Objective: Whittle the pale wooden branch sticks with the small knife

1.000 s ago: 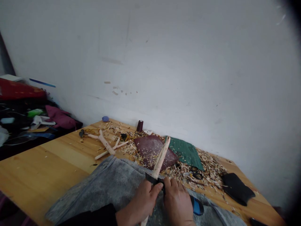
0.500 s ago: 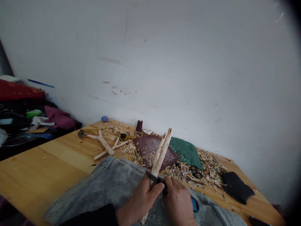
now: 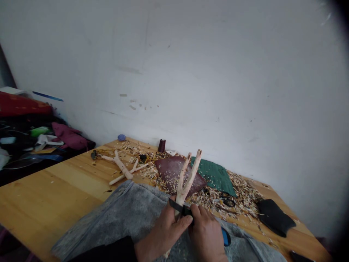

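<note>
My left hand [image 3: 165, 233] is closed round the lower stem of a pale, peeled forked stick [image 3: 187, 180], thumb pressed toward the blade. The stick's two prongs point up and away over the table. My right hand [image 3: 206, 234] grips a knife [image 3: 180, 208] with a dark blade and a blue-and-black handle [image 3: 225, 237]; the blade lies across the stick just below the fork. Both hands work over a grey cloth [image 3: 131, 214] that covers the near table edge.
Wood shavings [image 3: 240, 198] litter the wooden table [image 3: 54, 193]. Maroon [image 3: 171, 171] and green [image 3: 215, 174] leather pieces, black scissors [image 3: 226, 200], a black pouch [image 3: 275, 218], other peeled forked sticks [image 3: 122, 169], a thread spool [image 3: 161, 145] lie behind. Clutter sits at left [image 3: 32, 134]; a white wall is close behind.
The stick has turned in my left hand, so its two prongs now show spread apart instead of as one shaft. The knife and both hands stay almost in place.
</note>
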The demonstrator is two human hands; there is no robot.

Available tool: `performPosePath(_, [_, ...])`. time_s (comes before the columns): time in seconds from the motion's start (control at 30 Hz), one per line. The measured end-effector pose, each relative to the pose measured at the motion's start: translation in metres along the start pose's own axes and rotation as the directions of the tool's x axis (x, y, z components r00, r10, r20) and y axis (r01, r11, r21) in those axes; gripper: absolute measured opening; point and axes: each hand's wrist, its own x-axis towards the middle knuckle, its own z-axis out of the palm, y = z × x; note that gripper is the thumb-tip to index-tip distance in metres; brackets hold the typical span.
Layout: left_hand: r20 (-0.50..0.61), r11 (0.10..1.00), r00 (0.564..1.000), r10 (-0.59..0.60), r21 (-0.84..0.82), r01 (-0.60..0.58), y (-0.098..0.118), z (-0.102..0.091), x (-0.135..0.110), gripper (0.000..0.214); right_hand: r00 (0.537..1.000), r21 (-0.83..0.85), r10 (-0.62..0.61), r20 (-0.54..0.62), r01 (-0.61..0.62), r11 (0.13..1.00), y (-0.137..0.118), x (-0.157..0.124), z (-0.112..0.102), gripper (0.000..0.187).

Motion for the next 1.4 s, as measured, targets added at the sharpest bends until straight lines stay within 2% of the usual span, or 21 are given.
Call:
performPosePath(0.13, [0.016, 0.989, 0.998, 0.056, 0.134, -0.057, 0.002, 0.0, 0.0, 0.038, 0.999, -0.024, 0.027, 0.033, -0.026, 0.999, -0.001, 0.0, -0.001, 0.024])
performPosePath(0.3, [-0.022, 0.98, 0.999, 0.031, 0.198, -0.026, 0.0, 0.002, 0.002, 0.033, 1.0, -0.082, 0.005, 0.002, -0.005, 0.997, -0.001, -0.001, 0.003, 0.026])
performPosePath(0.43, [-0.049, 0.981, 0.999, 0.006, 0.193, 0.004, -0.005, 0.004, 0.001, 0.025, 0.999, -0.172, -0.019, -0.05, 0.01, 0.985, -0.001, -0.002, 0.006, 0.023])
performPosePath(0.57, [-0.094, 0.993, 0.994, -0.051, 0.102, 0.061, -0.006, 0.008, -0.001, 0.019, 0.997, -0.22, -0.031, -0.072, 0.014, 0.976, -0.004, -0.003, 0.007, 0.021])
performPosePath(0.7, [-0.089, 0.992, 0.99, -0.111, 0.045, 0.115, -0.006, 0.009, -0.002, 0.023, 0.995, -0.215, 0.009, -0.098, -0.03, 0.976, -0.009, -0.004, 0.009, 0.023])
performPosePath(0.83, [-0.07, 0.982, 0.983, -0.171, 0.063, 0.175, -0.005, 0.009, -0.001, 0.028, 0.996, -0.243, 0.005, -0.094, -0.028, 0.97, -0.01, -0.004, 0.008, 0.021])
performPosePath(0.97, [-0.034, 0.937, 0.947, -0.32, 0.137, 0.322, -0.004, 0.01, -0.001, 0.041, 0.997, -0.285, -0.002, -0.082, -0.021, 0.958, -0.012, -0.004, 0.004, 0.02])
performPosePath(1.03, [-0.024, 0.923, 0.933, -0.359, 0.138, 0.359, -0.002, 0.01, -0.001, 0.045, 0.996, -0.309, -0.003, -0.084, -0.023, 0.951, -0.013, -0.004, 0.002, 0.02])
performPosePath(1.4, [-0.04, 0.927, 0.94, -0.339, 0.159, 0.341, 0.002, 0.009, 0.0, 0.057, 0.993, -0.343, -0.028, -0.114, -0.013, 0.939, -0.016, -0.003, -0.003, 0.02])
